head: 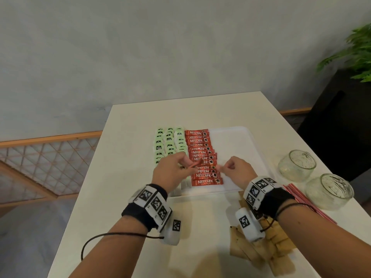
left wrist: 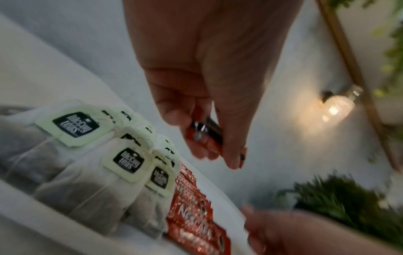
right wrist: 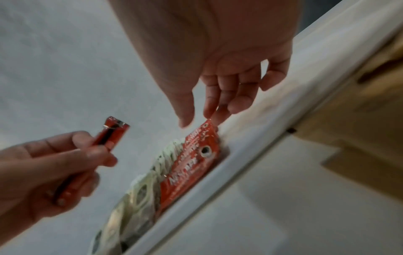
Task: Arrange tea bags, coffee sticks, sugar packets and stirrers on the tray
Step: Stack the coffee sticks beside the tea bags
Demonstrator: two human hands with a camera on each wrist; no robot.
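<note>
A red coffee stick (right wrist: 109, 136) is pinched between the thumb and curled fingers of the left hand (head: 172, 173), held just above the tray (head: 236, 137). On the tray, a column of coffee sticks (head: 202, 157) lies beside rows of green-tagged tea bags (head: 168, 143) at its left part. The right hand (head: 236, 169) hovers over that column, its fingers (right wrist: 220, 96) loosely bent and relaxed, fingertips at a stick's corner, grasping nothing. Right of the tray on the worktop (head: 200, 217) stand two glass jars (head: 297, 164); near them lie red stirrers (head: 301, 199) and brown sugar packets (head: 267, 245).
</note>
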